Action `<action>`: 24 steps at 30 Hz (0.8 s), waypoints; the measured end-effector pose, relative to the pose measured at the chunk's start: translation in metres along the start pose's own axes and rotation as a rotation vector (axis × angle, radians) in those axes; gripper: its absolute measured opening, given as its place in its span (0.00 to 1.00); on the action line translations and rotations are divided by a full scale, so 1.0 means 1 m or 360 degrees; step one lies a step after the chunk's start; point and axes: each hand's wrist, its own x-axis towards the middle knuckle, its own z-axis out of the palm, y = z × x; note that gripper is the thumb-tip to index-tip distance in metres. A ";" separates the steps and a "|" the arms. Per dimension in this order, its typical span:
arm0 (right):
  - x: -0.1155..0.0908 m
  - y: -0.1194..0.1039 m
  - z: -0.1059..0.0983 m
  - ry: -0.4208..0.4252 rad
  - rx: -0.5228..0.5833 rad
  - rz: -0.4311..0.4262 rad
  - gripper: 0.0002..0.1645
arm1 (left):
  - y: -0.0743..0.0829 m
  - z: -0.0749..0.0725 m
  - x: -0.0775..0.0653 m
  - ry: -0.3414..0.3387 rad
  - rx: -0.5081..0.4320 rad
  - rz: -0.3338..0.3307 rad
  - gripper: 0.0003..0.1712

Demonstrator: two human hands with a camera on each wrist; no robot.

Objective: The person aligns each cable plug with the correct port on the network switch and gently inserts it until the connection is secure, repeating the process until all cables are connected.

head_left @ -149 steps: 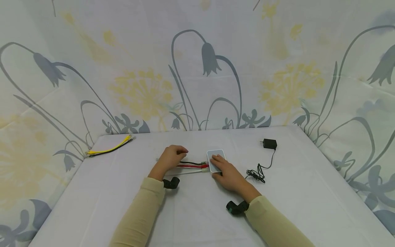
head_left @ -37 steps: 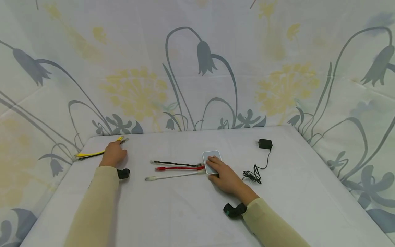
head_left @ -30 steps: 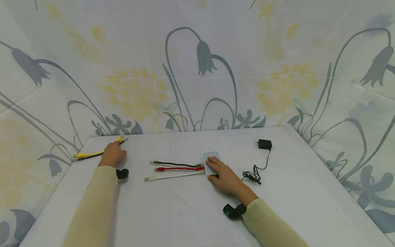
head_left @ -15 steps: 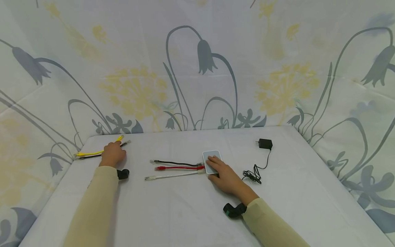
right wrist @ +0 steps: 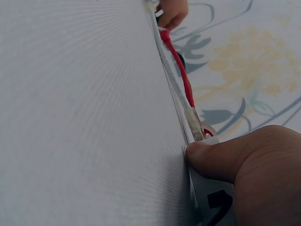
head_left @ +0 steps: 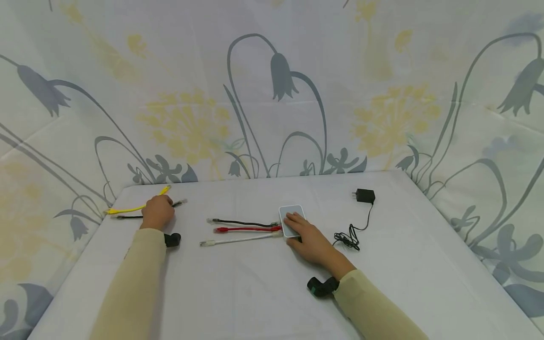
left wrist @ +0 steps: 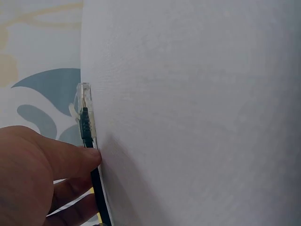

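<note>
In the head view my left hand pinches a short black Ethernet cable at the table's left side. Its clear plug sticks out past the thumb in the left wrist view. Just behind lies a yellow Ethernet cable, partly hidden by the hand. My right hand rests with straight fingers on a small white box with a grey top, thumb at its near edge. From the box's left side run another black cable, a red cable and a white cable.
A black power adapter lies at the back right; its thin cord is bundled near my right hand. White cloth covers the table. A flower-patterned cloth stands behind and at both sides.
My left hand has gone from the plugged-in cables to the left side. Over the last second it has drawn the black cable apart from the yellow one, slightly rightward. The right hand stays on the box.
</note>
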 end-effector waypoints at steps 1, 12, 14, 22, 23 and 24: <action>0.000 0.000 0.000 0.0000 0.0003 -0.0003 0.35 | 0.000 0.000 -0.001 0.0001 0.0002 -0.0002 0.21; 0.001 0.001 0.001 -0.0014 -0.0002 0.0006 0.35 | 0.004 -0.002 -0.006 -0.0001 -0.0032 -0.0015 0.19; 0.001 0.001 0.001 -0.0017 -0.0007 0.0013 0.35 | 0.004 -0.002 -0.006 -0.0004 -0.0033 -0.0020 0.18; 0.001 0.000 0.000 -0.0005 0.0003 -0.0004 0.36 | 0.004 0.001 -0.006 0.0030 -0.0024 -0.0019 0.17; 0.001 0.000 -0.001 -0.0008 0.0009 -0.0003 0.36 | 0.005 0.002 -0.006 0.0027 -0.0024 -0.0016 0.17; 0.000 0.000 -0.001 -0.0009 0.0007 -0.0002 0.36 | 0.005 0.002 -0.006 0.0024 -0.0024 -0.0014 0.17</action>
